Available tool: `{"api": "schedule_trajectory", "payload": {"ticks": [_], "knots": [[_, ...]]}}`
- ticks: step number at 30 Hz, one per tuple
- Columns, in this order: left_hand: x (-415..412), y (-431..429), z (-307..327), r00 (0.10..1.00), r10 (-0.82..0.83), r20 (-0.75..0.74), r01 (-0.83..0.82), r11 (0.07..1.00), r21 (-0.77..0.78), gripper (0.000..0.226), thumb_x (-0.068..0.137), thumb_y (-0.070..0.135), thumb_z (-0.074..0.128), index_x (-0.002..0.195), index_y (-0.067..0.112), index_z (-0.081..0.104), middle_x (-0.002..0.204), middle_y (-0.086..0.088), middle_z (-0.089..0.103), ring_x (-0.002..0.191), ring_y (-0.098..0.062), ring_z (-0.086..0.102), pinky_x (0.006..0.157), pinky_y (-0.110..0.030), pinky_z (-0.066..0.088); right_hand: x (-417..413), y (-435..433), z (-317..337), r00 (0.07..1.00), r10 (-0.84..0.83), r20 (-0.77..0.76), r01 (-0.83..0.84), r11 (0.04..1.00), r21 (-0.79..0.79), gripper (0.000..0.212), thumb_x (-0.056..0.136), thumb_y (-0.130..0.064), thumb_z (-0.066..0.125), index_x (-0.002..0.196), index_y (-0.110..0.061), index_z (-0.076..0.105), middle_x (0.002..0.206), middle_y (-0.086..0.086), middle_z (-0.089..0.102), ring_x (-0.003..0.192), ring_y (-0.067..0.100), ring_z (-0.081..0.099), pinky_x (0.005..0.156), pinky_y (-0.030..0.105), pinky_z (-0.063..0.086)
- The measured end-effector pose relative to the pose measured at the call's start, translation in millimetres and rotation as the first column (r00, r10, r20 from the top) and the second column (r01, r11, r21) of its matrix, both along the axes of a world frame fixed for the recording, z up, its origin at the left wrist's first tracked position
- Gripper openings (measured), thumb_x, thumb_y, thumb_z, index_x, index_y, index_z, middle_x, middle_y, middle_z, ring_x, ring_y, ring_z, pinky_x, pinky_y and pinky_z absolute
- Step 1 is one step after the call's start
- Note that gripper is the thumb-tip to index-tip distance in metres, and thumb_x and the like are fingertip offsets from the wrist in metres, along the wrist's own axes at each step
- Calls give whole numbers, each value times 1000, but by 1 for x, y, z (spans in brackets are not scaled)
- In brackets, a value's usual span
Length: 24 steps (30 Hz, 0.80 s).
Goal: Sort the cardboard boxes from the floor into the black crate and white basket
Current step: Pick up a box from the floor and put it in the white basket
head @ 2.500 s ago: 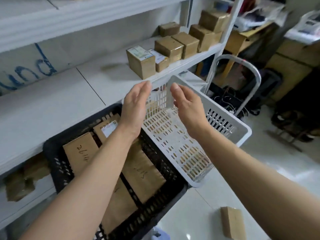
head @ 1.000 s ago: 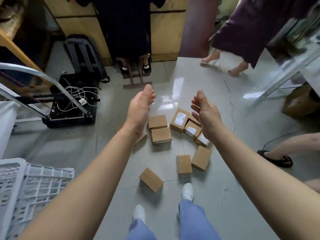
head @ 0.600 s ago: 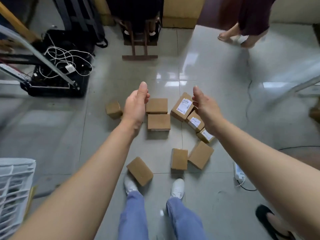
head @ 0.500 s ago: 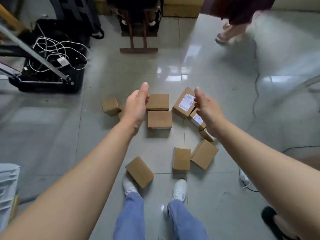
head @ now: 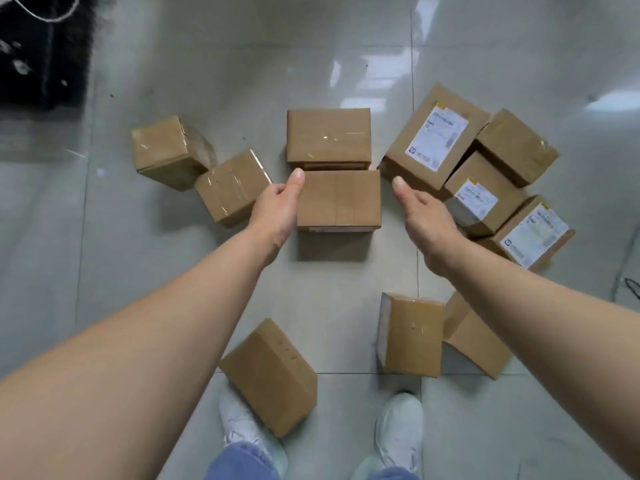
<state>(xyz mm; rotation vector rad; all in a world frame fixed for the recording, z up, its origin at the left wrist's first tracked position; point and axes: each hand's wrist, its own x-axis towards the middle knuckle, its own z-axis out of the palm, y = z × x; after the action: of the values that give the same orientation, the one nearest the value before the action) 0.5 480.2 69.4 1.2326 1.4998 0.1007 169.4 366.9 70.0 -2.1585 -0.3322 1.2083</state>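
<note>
A glossy grey tiled floor (head: 166,289) fills the view, seen from almost straight above. Two bare arms reach down over it, the left forearm (head: 138,348) from the lower left and the right forearm (head: 554,341) from the lower right. A dark object (head: 41,57) sits in the far left corner, too blurred to name.

Eleven cardboard boxes lie scattered on the floor. The biggest is a large labelled box (head: 401,157), right of centre. It leans against a cluster of three: a taped box (head: 517,147) and two smaller labelled boxes (head: 485,168), (head: 533,233). At centre are two plain ones, the far plain box (head: 329,135) and, just in front of it, the near plain box (head: 338,200). Two taped cubes (head: 169,150), (head: 232,187) touch each other on the left. Close to the feet lie a tilted box (head: 273,375), an upright box (head: 412,334) and one half hidden box (head: 474,337) under the right forearm.

The left hand (head: 277,209) is at the near plain box's left edge, thumb straight along its corner. Its fingers are hidden beneath, so a hold cannot be told. The right hand (head: 426,220) is just beside the box's right edge, apart from it, thumb out and holding nothing.

Two white shoes (head: 242,424), (head: 400,424) stand at the bottom.
</note>
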Motion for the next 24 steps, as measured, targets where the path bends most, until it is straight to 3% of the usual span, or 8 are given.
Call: {"api": "schedule_trajectory", "payload": {"ticks": [3, 8, 12, 15, 17, 20, 22, 24], "knots": [[6, 3, -59, 999, 39, -17, -40, 999, -33, 62, 95, 56, 37, 133, 7, 48, 111, 5, 45, 102, -14, 43, 87, -27, 31, 5, 7, -62, 1000, -4, -11, 4, 1000, -24, 79, 88, -65, 43, 146, -12, 34, 150, 5, 37, 135, 23, 37, 108, 37, 31], [13, 10, -132, 995, 98, -25, -100, 987, -128, 75, 92, 60, 38, 147, 9, 30, 148, -4, 39, 134, -23, 37, 105, -35, 28, 6, 14, -132, 998, -21, -60, 18, 999, -47, 85, 86, -68, 43, 147, -10, 30, 151, 6, 36, 136, 25, 37, 112, 44, 29], [18, 9, -152, 974, 222, 35, -208, 950, -234, 70, 92, 59, 41, 143, 11, 38, 144, 0, 45, 133, -20, 41, 102, -33, 27, 7, 23, -156, 986, -62, -155, 56, 997, -44, 87, 86, -69, 40, 149, -11, 26, 154, 3, 31, 140, 23, 31, 115, 40, 22], [22, 4, -136, 957, 281, 79, -251, 930, -269, 60, 93, 57, 42, 136, 15, 47, 120, 7, 59, 104, -12, 56, 89, -30, 28, 3, 25, -145, 976, -127, -175, 121, 992, -45, 86, 88, -67, 41, 150, -9, 24, 154, 2, 30, 140, 21, 31, 111, 35, 22], [21, 0, -114, 949, 304, 89, -271, 925, -265, 59, 94, 55, 42, 136, 14, 47, 103, 10, 56, 83, -4, 54, 89, -29, 30, -1, 22, -123, 973, -125, -191, 121, 992, -34, 85, 88, -66, 41, 150, -10, 25, 154, 1, 30, 139, 21, 31, 110, 34, 22], [13, -1, -66, 948, 309, 79, -278, 921, -272, 63, 92, 58, 43, 139, 15, 44, 127, 5, 54, 109, -13, 54, 98, -35, 32, -7, 16, -72, 975, -108, -192, 103, 994, -34, 83, 87, -67, 40, 149, -12, 28, 153, 0, 33, 137, 20, 34, 106, 34, 24], [10, 2, -25, 943, 322, 86, -289, 918, -270, 57, 92, 59, 43, 131, 17, 50, 120, 6, 54, 103, -14, 52, 91, -33, 35, -8, 15, -31, 975, -114, -190, 110, 993, -31, 83, 87, -67, 41, 147, -12, 32, 150, -2, 37, 134, 19, 37, 102, 31, 26], [6, 5, 22, 933, 349, 93, -317, 915, -251, 47, 92, 57, 44, 111, 17, 58, 109, 5, 59, 98, -17, 57, 89, -31, 42, -8, 17, 17, 970, -134, -202, 132, 991, -23, 81, 85, -68, 43, 143, -12, 38, 145, -4, 43, 129, 18, 41, 106, 34, 28]]}}
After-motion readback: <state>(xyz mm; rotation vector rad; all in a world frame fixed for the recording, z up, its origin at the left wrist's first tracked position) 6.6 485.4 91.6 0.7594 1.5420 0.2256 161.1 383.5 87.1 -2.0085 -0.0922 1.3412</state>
